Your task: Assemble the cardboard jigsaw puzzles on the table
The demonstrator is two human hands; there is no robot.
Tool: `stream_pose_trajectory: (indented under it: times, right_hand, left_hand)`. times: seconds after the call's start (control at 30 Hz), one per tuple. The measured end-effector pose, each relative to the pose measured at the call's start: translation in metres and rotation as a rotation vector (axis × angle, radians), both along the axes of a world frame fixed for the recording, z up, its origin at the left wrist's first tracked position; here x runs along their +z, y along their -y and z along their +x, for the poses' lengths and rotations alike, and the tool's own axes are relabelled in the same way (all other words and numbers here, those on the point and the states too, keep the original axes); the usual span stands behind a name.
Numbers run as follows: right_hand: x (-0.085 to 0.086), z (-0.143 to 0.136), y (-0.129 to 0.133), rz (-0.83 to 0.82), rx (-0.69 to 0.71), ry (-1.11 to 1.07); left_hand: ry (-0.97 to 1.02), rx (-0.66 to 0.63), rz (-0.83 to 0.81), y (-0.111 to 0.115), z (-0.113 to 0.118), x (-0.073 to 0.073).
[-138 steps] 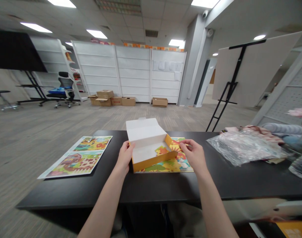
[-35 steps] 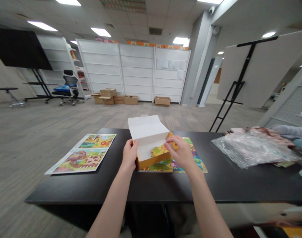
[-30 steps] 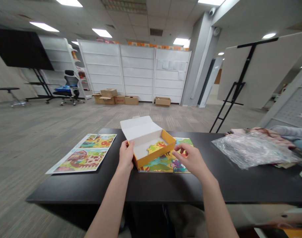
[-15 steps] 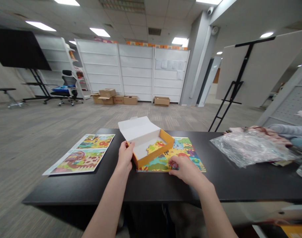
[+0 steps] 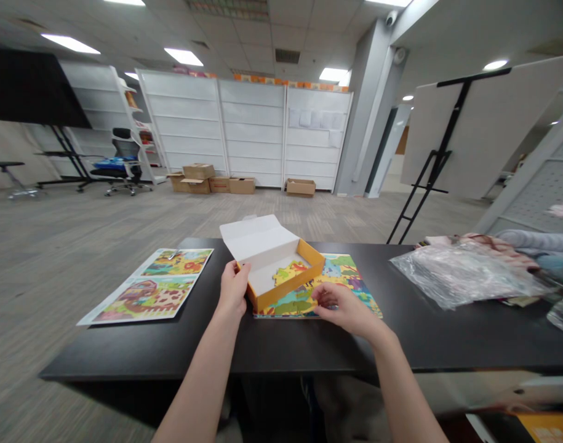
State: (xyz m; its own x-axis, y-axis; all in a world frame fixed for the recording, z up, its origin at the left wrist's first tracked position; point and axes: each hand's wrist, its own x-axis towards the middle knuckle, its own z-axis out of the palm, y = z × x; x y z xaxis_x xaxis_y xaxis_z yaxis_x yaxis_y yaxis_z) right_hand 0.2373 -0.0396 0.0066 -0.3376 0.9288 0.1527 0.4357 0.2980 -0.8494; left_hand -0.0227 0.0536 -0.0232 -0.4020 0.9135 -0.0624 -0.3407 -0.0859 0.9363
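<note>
My left hand (image 5: 234, 289) grips the left side of an open cardboard box (image 5: 288, 288), yellow outside and white inside, its white lid tipped back. Yellow jigsaw pieces (image 5: 288, 272) lie within the box, which is tilted over a colourful jigsaw puzzle (image 5: 355, 280) with a bright animal scene. The box hides the puzzle's upper left part. Above the puzzle's lower right, my right hand (image 5: 343, 306) hovers close, fingers curved and thumb apart, with nothing visible between them.
Printed picture sheets (image 5: 159, 289) lie at the left of the black table (image 5: 281, 347), a metal clip on top. Clear plastic packaging (image 5: 466, 274) and folded cloth cover the right side. Beyond stand an easel board (image 5: 484, 129), cardboard boxes (image 5: 198, 178) and an office chair (image 5: 124, 160).
The small dark colourful piece in my right hand's fingers is no longer seen there; those fingers have loosened and lifted slightly. My left hand and the box stay in place.
</note>
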Motion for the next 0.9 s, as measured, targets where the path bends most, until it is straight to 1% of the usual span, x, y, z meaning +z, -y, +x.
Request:
stream_pose_trajectory:
  times: [0.17,0.37,0.67,0.9]
  right_hand:
    - [0.001,-0.004,-0.001,-0.081,-0.027,-0.112]
    - [0.001,-0.007,-0.001,-0.101,-0.032,-0.180]
    - [0.002,-0.008,-0.002,-0.088,-0.045,-0.209]
    - [0.007,-0.027,-0.001,-0.003,-0.096,-0.187]
  left_hand:
    - [-0.018,0.015,0.011,-0.001,-0.001,-0.002]
    - [-0.061,0.020,0.031,-0.002,-0.002,-0.006]
    - [-0.129,0.031,0.051,0.000,-0.003,-0.007]
    - [-0.161,0.041,0.047,0.002,-0.003,-0.005]
